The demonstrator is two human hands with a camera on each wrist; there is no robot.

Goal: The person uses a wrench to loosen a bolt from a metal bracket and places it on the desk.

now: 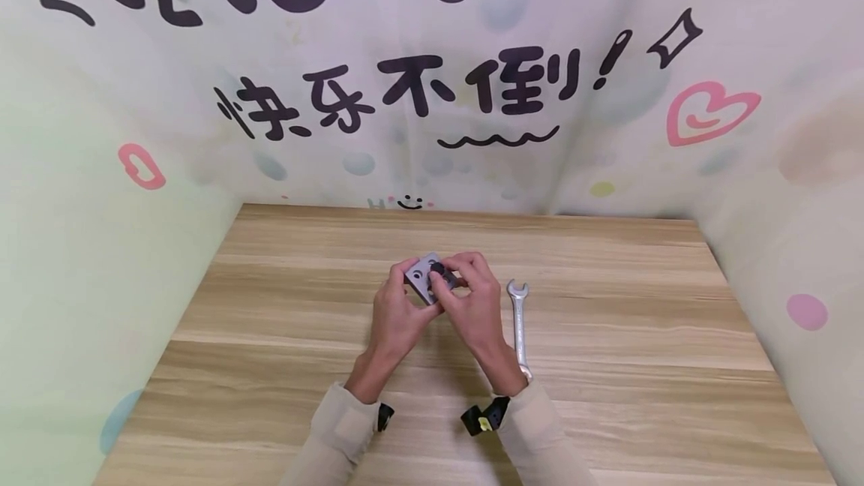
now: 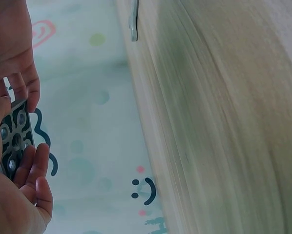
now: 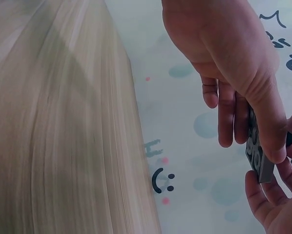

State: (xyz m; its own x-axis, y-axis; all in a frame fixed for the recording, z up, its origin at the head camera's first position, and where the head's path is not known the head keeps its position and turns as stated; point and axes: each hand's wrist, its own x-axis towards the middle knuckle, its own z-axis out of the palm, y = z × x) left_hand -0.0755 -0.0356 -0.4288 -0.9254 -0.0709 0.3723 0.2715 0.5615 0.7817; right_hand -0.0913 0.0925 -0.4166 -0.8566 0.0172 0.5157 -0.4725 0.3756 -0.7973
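Note:
A grey square metal plate with round holes is held up over the table in front of me. Its ribbed, hollowed underside shows in the left wrist view. My left hand grips the plate by its edges. On the plate's upper face sits a black round knob-like piece, and my right hand has its thumb and fingers around it and the plate's right side. In the right wrist view, the right hand partly hides the plate. Whether the black piece has a threaded stem cannot be seen.
A silver open-ended wrench lies on the wooden table, just right of my right hand, its lower end partly behind the wrist. A printed cloth wall stands behind and on both sides. Black straps are on my wrists.

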